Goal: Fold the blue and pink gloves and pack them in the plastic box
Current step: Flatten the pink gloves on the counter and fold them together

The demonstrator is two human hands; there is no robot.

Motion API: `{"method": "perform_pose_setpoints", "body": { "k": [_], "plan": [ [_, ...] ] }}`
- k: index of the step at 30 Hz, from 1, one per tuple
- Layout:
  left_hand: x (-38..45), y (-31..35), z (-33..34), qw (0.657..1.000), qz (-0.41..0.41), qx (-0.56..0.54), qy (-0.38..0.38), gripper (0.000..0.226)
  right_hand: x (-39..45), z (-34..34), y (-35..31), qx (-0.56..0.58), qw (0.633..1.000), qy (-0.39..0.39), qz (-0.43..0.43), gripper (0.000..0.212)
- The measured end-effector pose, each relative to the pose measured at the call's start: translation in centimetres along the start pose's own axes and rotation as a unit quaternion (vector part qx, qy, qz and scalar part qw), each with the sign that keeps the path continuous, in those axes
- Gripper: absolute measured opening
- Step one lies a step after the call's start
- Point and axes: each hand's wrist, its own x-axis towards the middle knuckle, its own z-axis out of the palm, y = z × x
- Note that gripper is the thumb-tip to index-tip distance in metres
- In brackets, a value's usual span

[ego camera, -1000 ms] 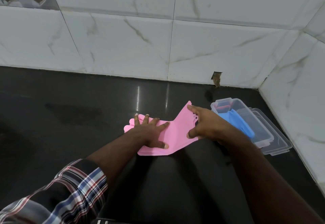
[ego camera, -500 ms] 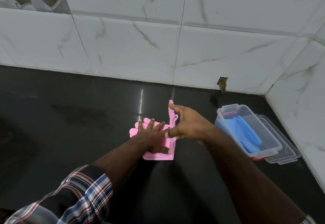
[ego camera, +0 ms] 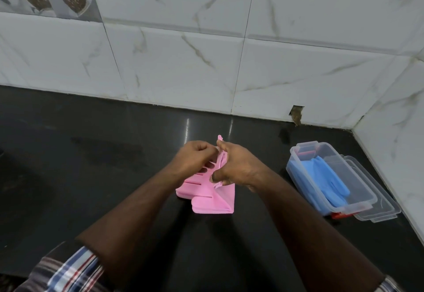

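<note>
From the head view, we see the pink gloves (ego camera: 207, 196) half folded on the black counter (ego camera: 91, 177), our left hand (ego camera: 195, 159) and right hand (ego camera: 236, 167) pinching the raised cuff edge. The blue gloves (ego camera: 325, 181) already lie in the plastic box (ego camera: 296, 172). We judge the pink gloves light, floppy and springy, best held at the fold.

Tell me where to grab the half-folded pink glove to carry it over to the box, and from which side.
Probably best to pinch the pink glove across its creased edge on the right, coming from above. The layers meet there, so one pinch traps them all; the loose glove fingers fan out on the left and would flop open. That side also faces the plastic box. The right hand is already there; the left hand holds the cuff.
</note>
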Motion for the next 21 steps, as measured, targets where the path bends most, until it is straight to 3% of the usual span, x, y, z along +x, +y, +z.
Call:
{"method": "perform_pose_setpoints", "body": {
  "k": [2,6,10,12,15,18,21],
  "plan": [
    [-0.7,0.6,-0.5,0.999,-0.011,-0.015,-0.048,0.024,0.2,0.1,-0.1,-0.015,1.0,0.004,-0.002,0.112],
    [-1.1,0.8,-0.3,0.993,-0.005,0.055,-0.102,0.014,0.4,0.5,-0.4,-0.029,0.999,-0.01,-0.012,0.11],
    [-1.0,0.7,0.2,0.996,0.012,0.074,-0.053,0.012,0.3,0.8,-0.4,-0.051,0.997,-0.02,-0.044,0.113],
    [-0.8,0.1,-0.3,0.998,0.011,0.056,-0.025,0.013,0.2,0.7,0.2,-0.006,0.996,-0.043,-0.073,0.11],
    [-0.2,-2.1,-1.6,0.999,-0.032,0.005,0.007,0.02,0.1,0.2,2.4,0.057,0.993,0.012,-0.103,0.088],
    [-0.1,-4.9,-2.6,0.995,-0.082,0.001,0.061,0.018,0.9,0.8,6.4,-0.041,0.99,0.133,-0.033,0.061],
    [-0.2,-7.2,-3.0,0.988,-0.12,-0.012,0.098,0.016,1.0,3.4,9.2,-0.127,0.986,0.11,-0.011,0.054]
  ]
}}
